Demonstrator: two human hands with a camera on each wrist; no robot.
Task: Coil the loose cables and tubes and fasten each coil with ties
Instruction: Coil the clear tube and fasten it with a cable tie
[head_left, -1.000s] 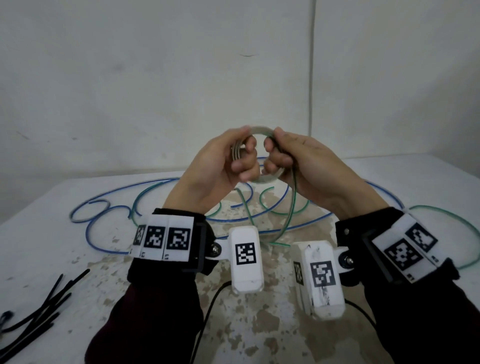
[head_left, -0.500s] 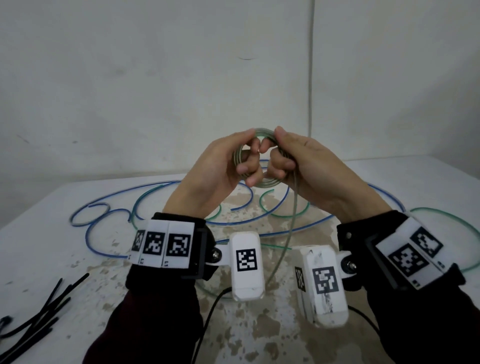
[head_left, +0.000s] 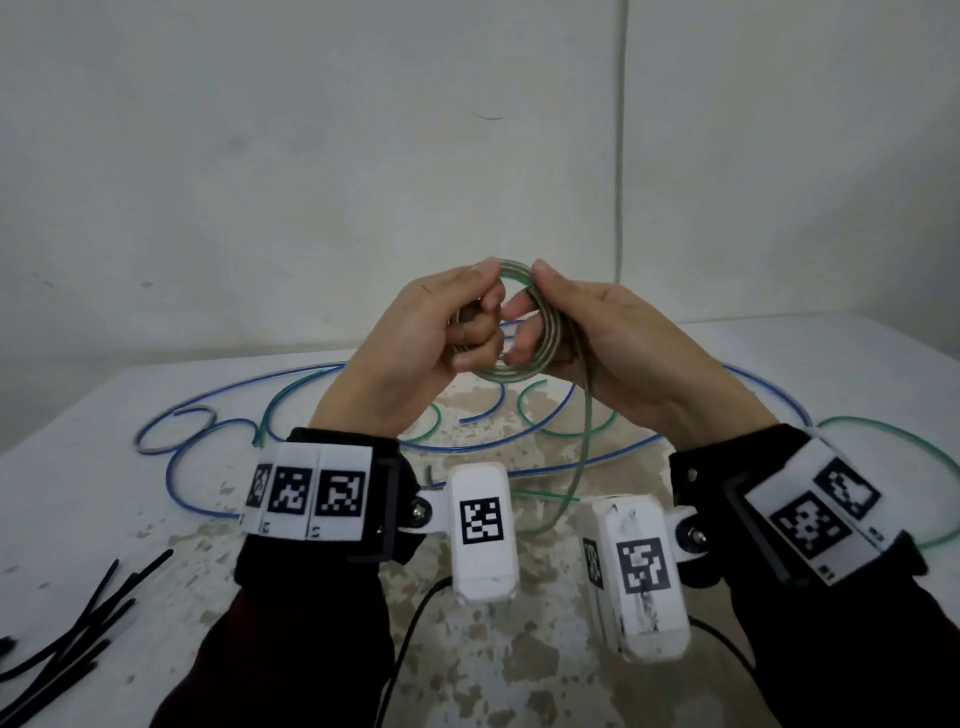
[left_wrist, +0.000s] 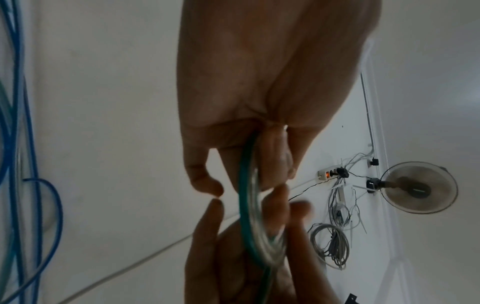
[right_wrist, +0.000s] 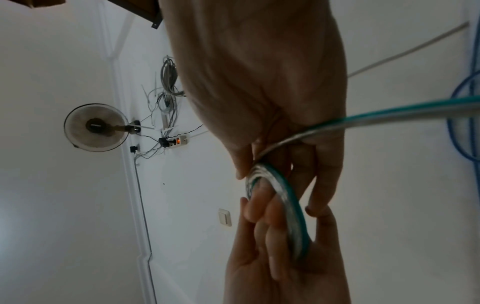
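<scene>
Both hands hold a small coil of clear tube with a green stripe up above the table. My left hand grips the coil's left side, fingers curled through the loop. My right hand grips the right side, thumb on top. The coil runs between both hands' fingers in the left wrist view, and in the right wrist view the coil sits the same way. The tube's loose tail hangs from the right hand down to the table. Blue tube and green tube lie loose on the table.
A bundle of black ties lies at the table's front left. The white table has a worn brown patch in the middle. A wall stands close behind the table. White camera units hang under both wrists.
The hands have lifted the coil slightly. The hanging tail has swung right and shows more slack.
</scene>
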